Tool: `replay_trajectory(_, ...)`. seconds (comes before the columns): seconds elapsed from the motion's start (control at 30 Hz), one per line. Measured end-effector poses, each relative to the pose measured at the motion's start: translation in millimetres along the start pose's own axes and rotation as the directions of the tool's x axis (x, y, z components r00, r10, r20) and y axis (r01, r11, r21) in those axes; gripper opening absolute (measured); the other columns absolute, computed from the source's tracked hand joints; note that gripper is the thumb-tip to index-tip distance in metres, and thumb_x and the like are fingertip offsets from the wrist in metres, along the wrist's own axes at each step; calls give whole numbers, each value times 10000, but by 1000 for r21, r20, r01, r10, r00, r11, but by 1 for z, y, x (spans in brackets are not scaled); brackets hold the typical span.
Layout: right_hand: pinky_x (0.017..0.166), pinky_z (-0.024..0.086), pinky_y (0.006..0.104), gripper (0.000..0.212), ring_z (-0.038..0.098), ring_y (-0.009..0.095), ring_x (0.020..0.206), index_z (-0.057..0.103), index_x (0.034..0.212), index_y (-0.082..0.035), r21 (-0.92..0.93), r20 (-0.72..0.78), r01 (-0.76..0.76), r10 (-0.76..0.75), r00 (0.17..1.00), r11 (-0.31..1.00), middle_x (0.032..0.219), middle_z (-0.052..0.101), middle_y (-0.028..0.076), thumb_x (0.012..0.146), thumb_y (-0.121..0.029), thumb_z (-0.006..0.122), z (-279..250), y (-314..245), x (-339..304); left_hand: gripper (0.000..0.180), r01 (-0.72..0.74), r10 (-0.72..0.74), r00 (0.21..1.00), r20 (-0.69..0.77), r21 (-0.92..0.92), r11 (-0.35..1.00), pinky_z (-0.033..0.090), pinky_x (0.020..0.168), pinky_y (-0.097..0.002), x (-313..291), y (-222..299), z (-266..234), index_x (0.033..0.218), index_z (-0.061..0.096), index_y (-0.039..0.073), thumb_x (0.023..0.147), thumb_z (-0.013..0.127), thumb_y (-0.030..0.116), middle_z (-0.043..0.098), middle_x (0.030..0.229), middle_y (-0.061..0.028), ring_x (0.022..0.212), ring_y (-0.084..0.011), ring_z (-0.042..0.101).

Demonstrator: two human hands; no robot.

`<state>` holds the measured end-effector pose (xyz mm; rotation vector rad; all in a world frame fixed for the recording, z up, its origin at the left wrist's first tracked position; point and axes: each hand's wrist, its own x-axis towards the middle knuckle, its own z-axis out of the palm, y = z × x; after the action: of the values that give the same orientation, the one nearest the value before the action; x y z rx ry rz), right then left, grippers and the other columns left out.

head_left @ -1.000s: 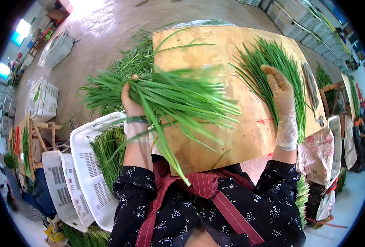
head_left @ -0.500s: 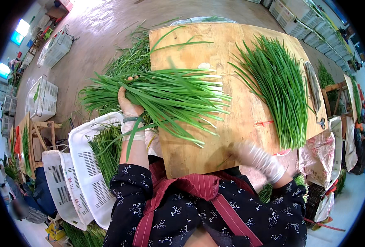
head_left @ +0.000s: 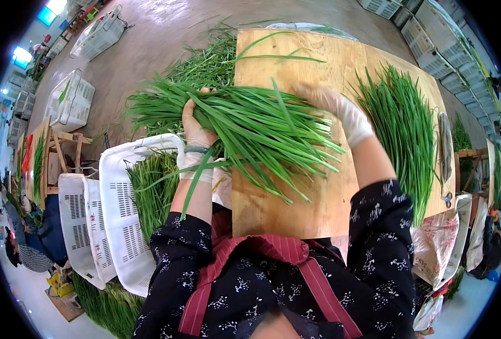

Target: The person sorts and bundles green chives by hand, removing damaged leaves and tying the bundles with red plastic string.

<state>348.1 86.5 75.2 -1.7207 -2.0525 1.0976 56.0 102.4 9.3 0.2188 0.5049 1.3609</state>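
My left hand [head_left: 197,121], in a pale glove, is closed round a thick bunch of garlic chives [head_left: 262,121]. Their white root ends point right over the wooden board [head_left: 296,212], while the green tips hang past its left edge. My gloved right hand [head_left: 336,108] is above the board at the far side of the bunch, close to the root ends. Motion smears its fingers, so what they do cannot be made out. Farther right, a second pile of garlic chives [head_left: 400,141] lies lengthwise on the board.
Scissors [head_left: 448,199] and a long grey object [head_left: 444,147] lie at the board's right edge. A white crate [head_left: 120,209] holding more chives stands on the left. Loose leaves [head_left: 205,65] are heaped beyond the board's left side. Stacked crates [head_left: 437,39] line the far right.
My right hand has swung from the board's near edge up to the far side of the bunch. My left hand still grips the chives. The whole view has shifted slightly.
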Motion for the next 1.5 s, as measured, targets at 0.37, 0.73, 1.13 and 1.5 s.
replay_trajectory(0.37, 1021, 276, 308, 984, 368, 253, 1228, 222, 1351, 35, 684, -132, -71, 219, 967, 726, 1295, 414, 188, 621, -269, 807, 63, 40, -153, 504, -1, -304, 901, 309, 703, 711, 456, 850, -328, 28, -71, 122, 1109, 539, -7, 850, 503, 423, 606, 1021, -127, 934, -233, 576)
replay_trajectory(0.73, 981, 323, 299, 872, 417, 248, 1180, 273, 1309, 93, 477, -333, -173, 360, 872, 862, 1275, 427, 211, 676, -253, 762, 67, 40, -162, 545, -350, 370, 921, 121, 673, 652, 345, 960, -427, -4, 81, -1, 1376, 209, 73, 920, 391, 310, 365, 1324, -198, 1192, -340, 392)
replay_trajectory(1.13, 947, 367, 304, 987, 459, 272, 1158, 231, 1325, 94, 426, -406, -227, 409, 817, 876, 1245, 449, 256, 653, -402, 757, 79, 20, -161, 660, 116, -156, 988, -4, 684, 720, 407, 903, -267, -160, -111, 48, 1359, 209, 4, 834, 597, 104, 500, 1187, -118, 1046, -185, 516)
replay_trajectory(1.5, 834, 449, 286, 690, 529, 187, 997, 319, 1263, 14, 815, -421, 207, 308, 853, 541, 1122, 523, 127, 724, -137, 721, 114, -56, -142, 394, 220, -268, 962, 61, 411, 884, 447, 845, -293, -145, -103, 100, 1181, 473, 12, 816, 607, 76, 575, 1076, -89, 957, -178, 559)
